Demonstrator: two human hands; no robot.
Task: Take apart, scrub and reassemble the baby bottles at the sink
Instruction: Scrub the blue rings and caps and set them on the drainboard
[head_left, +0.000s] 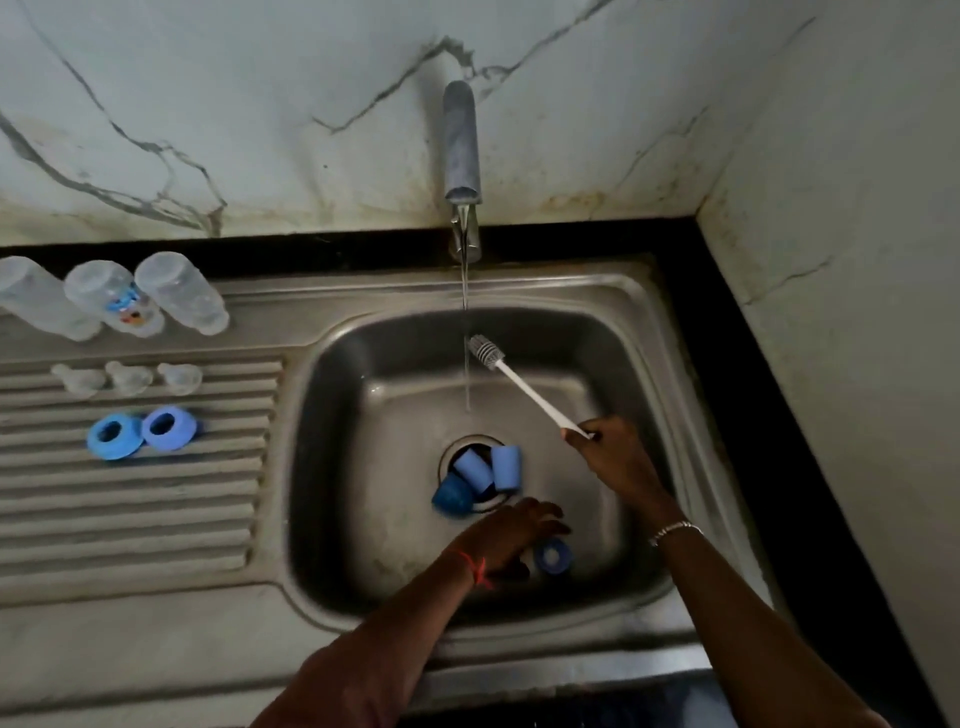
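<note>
While water runs, the right hand (613, 457) pinches the brush (524, 388) handle in its grip, head at the stream. The left hand (511, 535), grip spread, hovers beside a ring (554, 556) at the sink's (332, 467) 5 o'clock. Caps (474, 468) sit on the drain; bottles (111, 296) at 10 o'clock.

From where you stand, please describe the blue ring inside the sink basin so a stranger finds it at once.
Look into the steel sink basin, at its near side, beside the left hand. A blue collar ring lies there alone, open through its middle; the blue caps over the drain are tall cups.
</note>
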